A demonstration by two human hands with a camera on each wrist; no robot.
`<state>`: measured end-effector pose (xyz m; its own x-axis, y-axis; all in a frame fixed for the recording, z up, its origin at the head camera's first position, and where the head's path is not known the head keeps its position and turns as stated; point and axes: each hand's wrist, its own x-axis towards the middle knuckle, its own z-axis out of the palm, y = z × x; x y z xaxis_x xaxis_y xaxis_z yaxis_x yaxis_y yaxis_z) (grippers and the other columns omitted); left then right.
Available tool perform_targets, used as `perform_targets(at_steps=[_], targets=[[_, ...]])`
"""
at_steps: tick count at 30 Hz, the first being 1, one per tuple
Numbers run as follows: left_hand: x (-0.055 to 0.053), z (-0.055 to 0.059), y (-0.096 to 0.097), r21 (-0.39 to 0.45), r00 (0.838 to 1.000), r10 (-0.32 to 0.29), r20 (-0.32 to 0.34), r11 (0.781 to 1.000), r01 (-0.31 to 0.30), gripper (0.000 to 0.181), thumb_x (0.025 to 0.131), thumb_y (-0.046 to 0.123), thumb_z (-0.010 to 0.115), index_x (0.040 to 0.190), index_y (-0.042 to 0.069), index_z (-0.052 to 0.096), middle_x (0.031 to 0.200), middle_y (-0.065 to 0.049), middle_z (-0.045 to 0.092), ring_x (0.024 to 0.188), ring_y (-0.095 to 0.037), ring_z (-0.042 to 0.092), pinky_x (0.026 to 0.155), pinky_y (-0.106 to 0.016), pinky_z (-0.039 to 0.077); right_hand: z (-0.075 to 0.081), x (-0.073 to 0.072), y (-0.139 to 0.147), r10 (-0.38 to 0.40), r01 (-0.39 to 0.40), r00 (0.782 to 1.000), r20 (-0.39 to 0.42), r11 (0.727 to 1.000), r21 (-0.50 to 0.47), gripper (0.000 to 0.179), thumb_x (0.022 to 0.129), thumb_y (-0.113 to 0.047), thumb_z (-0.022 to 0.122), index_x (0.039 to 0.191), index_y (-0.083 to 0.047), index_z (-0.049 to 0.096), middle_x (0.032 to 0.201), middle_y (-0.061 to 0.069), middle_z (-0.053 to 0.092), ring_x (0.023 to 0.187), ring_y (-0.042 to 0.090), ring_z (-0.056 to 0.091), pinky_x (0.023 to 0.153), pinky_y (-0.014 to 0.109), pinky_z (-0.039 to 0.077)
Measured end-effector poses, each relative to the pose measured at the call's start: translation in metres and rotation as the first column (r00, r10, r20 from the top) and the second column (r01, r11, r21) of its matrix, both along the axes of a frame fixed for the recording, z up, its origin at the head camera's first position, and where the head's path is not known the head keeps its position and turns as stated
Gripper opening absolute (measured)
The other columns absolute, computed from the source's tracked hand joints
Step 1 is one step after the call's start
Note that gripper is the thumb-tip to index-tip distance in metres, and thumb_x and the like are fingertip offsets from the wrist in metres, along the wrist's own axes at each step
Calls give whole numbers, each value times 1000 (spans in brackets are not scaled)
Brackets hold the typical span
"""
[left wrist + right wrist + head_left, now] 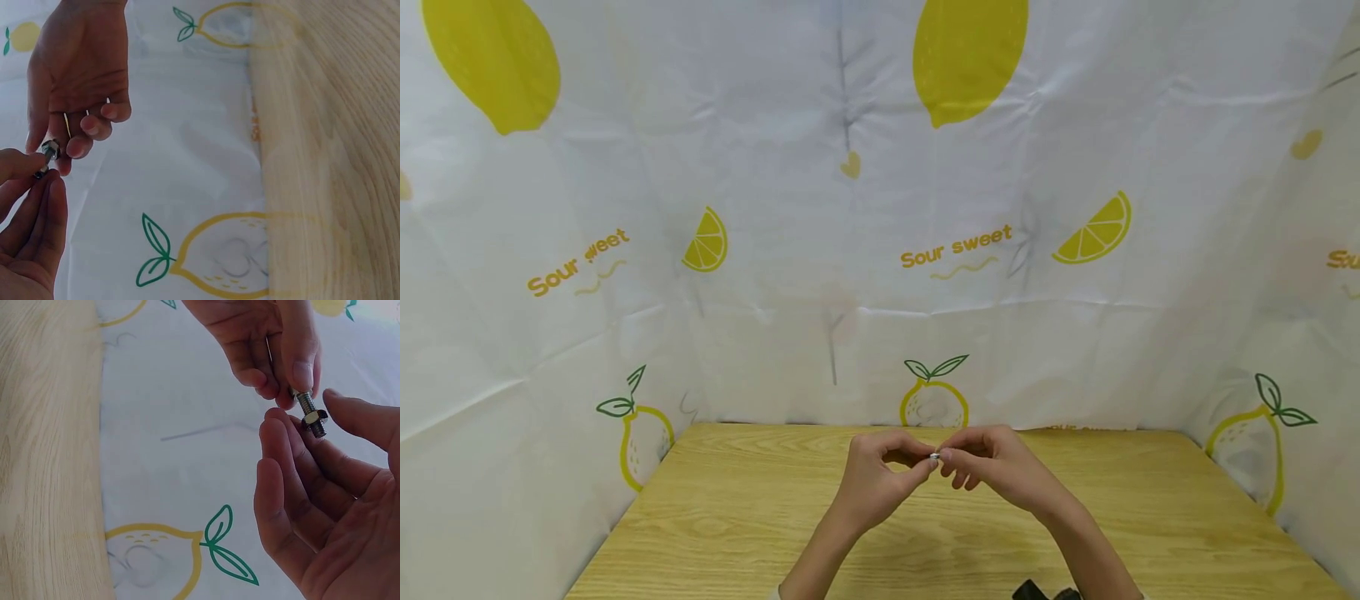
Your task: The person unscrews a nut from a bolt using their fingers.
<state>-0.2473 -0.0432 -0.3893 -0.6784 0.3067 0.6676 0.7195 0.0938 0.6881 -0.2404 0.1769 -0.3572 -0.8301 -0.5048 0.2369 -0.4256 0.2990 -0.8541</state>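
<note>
Over the far part of the table, my left hand (pixel 876 479) pinches a small silver bolt (pixel 305 402) at its head between thumb and fingers. A hex nut (pixel 314 419) sits on the bolt's thread, close to the free end, with a little thread showing past it. My right hand (pixel 1003 467) is at that end. Its loosely bent fingers (pixel 312 456) lie just behind the nut, while the thumb (pixel 356 419) stands a little apart from it. In the left wrist view, the bolt head is mostly hidden by the left fingertips.
Below the hands is a wood-grain table (pixel 737 517). A white sheet (pixel 790 350) printed with lemons hangs behind it and along both sides. At the front edge, a black object (pixel 1030 590) shows partly beside the right forearm.
</note>
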Motion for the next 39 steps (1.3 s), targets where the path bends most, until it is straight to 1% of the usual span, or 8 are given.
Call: perform_targets(at_steps=[4, 9, 15, 21, 25, 33, 35, 39], targets=[[0, 0, 0, -1, 1000, -1, -5, 1000, 1, 4, 89, 7, 81, 93, 6, 80, 90, -10, 80, 76, -14, 77, 72, -27, 64, 1, 0, -1, 5, -5, 1000, -12, 1000, -19, 29, 107, -22, 58, 113, 3, 72, 97, 24, 73, 74, 16, 71, 70, 37, 63], [0, 0, 0, -6, 1000, 8, 11, 1000, -8, 4, 90, 9, 81, 93, 7, 80, 88, -9, 80, 76, -12, 76, 72, -26, 64, 0, 0, -1, 4, -4, 1000, -15, 999, -34, 27, 104, -19, 62, 116, 4, 71, 98, 20, 73, 75, 14, 71, 70, 34, 63], [1, 0, 1, -8, 1000, 15, 19, 1000, -15, 4, 89, 8, 81, 92, 7, 80, 87, -8, 80, 75, -12, 76, 72, -26, 64, 0, 1, 0, -7, 7, 1000, 12, 999, -42, 31, 102, -17, 66, 121, 7, 67, 100, 12, 74, 76, 14, 71, 71, 34, 62], [1, 0, 1, -6, 1000, 16, 19, 1000, -16, 4, 89, 8, 81, 93, 8, 80, 88, -8, 81, 76, -11, 76, 73, -26, 64, 1, 2, 0, -30, 30, 999, 22, 999, -18, 26, 99, -17, 70, 114, 3, 72, 95, 13, 75, 74, 14, 70, 70, 34, 62], [1, 0, 0, -3, 1000, 9, 25, 1000, -9, 5, 89, 9, 81, 94, 8, 80, 89, -9, 80, 76, -12, 76, 73, -27, 64, 2, 2, 0, -25, 26, 999, 19, 999, -44, 27, 99, -18, 69, 115, 4, 71, 98, 16, 74, 76, 15, 71, 71, 33, 63], [2, 1, -1, -3, 1000, 3, 21, 1000, -3, 6, 90, 10, 80, 95, 6, 80, 89, -10, 80, 76, -12, 76, 73, -30, 65, 1, 1, -1, -11, 8, 999, -36, 996, -89, 23, 101, -15, 67, 114, 4, 71, 95, 6, 73, 79, 16, 72, 73, 37, 64], [2, 2, -1, -4, 1000, 6, 23, 1000, -6, 6, 90, 9, 80, 95, 6, 80, 89, -10, 80, 76, -12, 76, 73, -28, 65, 1, 1, 0, -11, 8, 999, -36, 996, -89, 24, 100, -14, 68, 115, 4, 71, 95, 7, 73, 80, 18, 72, 74, 38, 64], [2, 2, -1, -6, 1000, 9, 28, 1000, -9, 6, 89, 8, 80, 95, 6, 80, 89, -10, 80, 77, -12, 76, 74, -26, 64, 1, 1, 0, -14, 13, 1000, -14, 997, -81, 28, 99, -14, 69, 117, 6, 69, 99, 16, 74, 80, 21, 73, 72, 37, 64]])
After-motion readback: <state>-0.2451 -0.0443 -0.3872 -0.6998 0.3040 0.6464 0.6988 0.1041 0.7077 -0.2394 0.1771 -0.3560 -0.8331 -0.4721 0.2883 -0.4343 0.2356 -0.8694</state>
